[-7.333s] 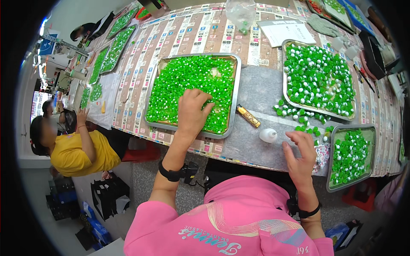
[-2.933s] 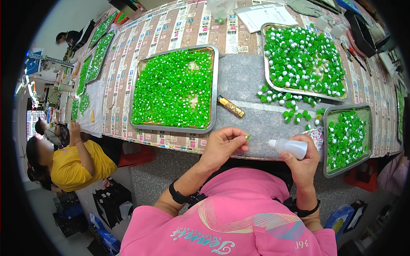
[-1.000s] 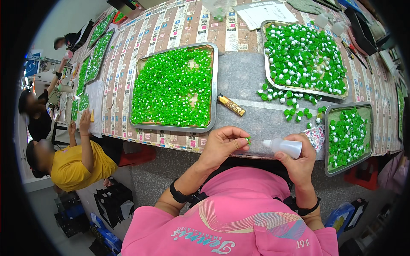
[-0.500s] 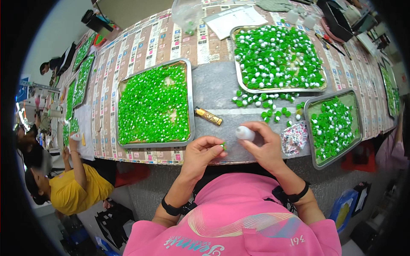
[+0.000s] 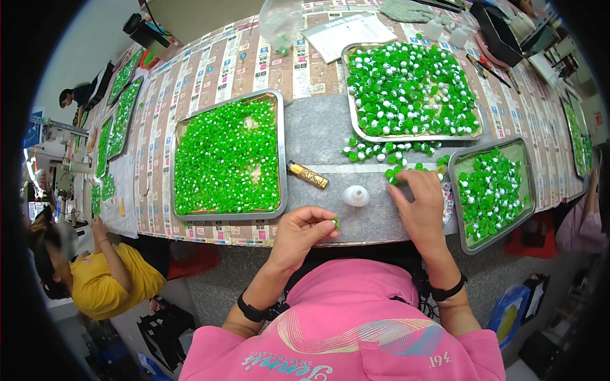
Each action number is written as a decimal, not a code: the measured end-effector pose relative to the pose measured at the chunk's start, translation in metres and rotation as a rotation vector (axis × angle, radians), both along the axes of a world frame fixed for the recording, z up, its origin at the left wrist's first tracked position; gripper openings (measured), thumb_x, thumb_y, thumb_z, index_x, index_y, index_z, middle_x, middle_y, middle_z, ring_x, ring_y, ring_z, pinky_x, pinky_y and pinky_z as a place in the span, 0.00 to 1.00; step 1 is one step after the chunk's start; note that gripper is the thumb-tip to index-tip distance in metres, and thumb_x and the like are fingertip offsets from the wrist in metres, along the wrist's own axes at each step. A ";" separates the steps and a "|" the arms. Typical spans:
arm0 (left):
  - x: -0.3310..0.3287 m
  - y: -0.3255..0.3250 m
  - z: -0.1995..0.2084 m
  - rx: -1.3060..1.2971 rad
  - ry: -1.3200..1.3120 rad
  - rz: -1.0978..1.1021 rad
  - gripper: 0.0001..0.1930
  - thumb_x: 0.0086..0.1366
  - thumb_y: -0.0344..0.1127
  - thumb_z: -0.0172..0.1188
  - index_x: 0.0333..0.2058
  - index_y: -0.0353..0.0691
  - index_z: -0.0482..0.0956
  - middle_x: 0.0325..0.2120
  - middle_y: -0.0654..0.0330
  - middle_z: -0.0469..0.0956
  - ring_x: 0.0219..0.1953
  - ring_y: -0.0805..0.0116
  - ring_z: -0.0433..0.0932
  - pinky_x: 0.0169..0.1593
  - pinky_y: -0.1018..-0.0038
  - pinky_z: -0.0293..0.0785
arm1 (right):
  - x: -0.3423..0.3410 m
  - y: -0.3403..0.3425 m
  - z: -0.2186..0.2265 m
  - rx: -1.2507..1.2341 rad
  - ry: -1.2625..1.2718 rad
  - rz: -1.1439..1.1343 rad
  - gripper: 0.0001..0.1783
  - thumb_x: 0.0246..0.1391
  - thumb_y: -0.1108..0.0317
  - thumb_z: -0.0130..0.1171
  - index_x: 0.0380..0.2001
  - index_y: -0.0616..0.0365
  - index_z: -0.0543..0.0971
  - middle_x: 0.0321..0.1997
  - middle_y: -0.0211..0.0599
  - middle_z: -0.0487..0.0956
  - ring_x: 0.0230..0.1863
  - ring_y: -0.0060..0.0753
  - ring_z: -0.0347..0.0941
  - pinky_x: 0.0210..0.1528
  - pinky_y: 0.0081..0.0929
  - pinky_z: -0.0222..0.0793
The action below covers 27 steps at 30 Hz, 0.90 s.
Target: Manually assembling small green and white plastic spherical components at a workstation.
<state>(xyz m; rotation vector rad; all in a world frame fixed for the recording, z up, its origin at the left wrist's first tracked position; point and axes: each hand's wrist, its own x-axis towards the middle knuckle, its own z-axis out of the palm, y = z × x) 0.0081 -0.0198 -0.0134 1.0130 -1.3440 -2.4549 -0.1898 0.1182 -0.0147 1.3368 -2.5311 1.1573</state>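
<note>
Nearest, left hand [image 5: 300, 232] curled at the table edge, pinching one small green plastic bead [image 5: 335, 222] between thumb and fingertips. Right hand [image 5: 419, 206] flat, fingers spread, reaching into loose green-and-white capped beads [image 5: 375, 152], gripping nothing, small white squeeze bottle [image 5: 356, 195] just beside. Beyond, left steel tray [image 5: 279, 152] heaped with plain green pieces, seemingly much left; far steel tray [image 5: 351, 95] full of capped ones, seemingly done.

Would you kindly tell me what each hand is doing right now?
Left hand: closed, pinching a small green piece between its fingertips.
Right hand: open, fingers on the loose green pieces on the table, holding nothing.
</note>
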 end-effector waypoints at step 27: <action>-0.002 0.023 0.002 0.142 0.139 -0.065 0.10 0.60 0.26 0.59 0.40 0.31 0.75 0.34 0.55 0.79 0.34 0.72 0.79 0.41 0.79 0.78 | 0.051 0.028 0.013 -0.262 -1.362 0.337 0.11 0.50 0.81 0.59 0.39 0.68 0.77 0.42 0.39 0.76 0.43 0.29 0.75 0.47 0.22 0.72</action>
